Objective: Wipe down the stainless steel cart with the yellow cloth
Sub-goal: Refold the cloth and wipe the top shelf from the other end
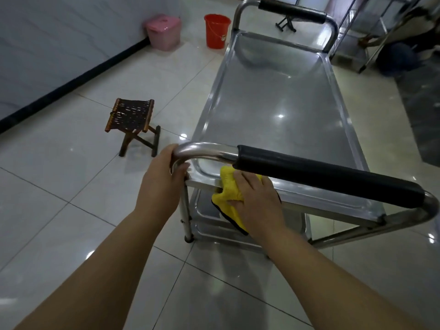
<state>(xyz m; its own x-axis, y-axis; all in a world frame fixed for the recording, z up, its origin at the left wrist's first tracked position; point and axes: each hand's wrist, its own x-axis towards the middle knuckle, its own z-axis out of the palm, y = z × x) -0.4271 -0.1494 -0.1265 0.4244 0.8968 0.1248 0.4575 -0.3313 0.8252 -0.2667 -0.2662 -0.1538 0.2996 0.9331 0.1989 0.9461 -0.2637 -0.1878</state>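
Observation:
The stainless steel cart (281,96) stretches away from me, with a shiny top tray, a lower shelf and a handle bar at each end. My left hand (162,177) grips the bare steel bend of the near handle (204,151) at its left corner. My right hand (257,201) presses the yellow cloth (228,184) flat against the near rim of the top tray, below the handle's black foam sleeve. The cloth drapes over the rim and hangs down toward the lower shelf. Part of the cloth is hidden under my right hand.
A small wooden folding stool (133,125) stands on the tiled floor left of the cart. A pink lidded bin (163,32) and a red bucket (216,30) sit near the wall beyond. Another steel rack (364,27) and a crouching person (404,44) are at the far right.

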